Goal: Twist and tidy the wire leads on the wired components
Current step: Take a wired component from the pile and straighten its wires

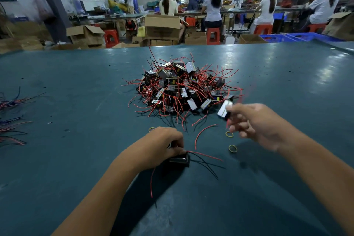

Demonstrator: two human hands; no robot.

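A worker is pulling a fresh wired component from the heap while holding another ready for twisting.

Seen from the head camera, the right hand [254, 122], blurred with motion, is pinching a silver-faced component [224, 109] in its fingers at the near right fringe of the pile of wired components [182, 90], which is sitting toward the middle of the green surface [76, 159]. The left hand [162, 145] is gripping a black component [179, 160] closer to the near edge, fingers curled over it, apparently to pin it so its red and black leads [205, 159] fan out rightward for twisting. Yellow rubber bands [232, 148] are lying between the hands, probably for bundling. Loose wires [11, 119] are lying at the left edge.
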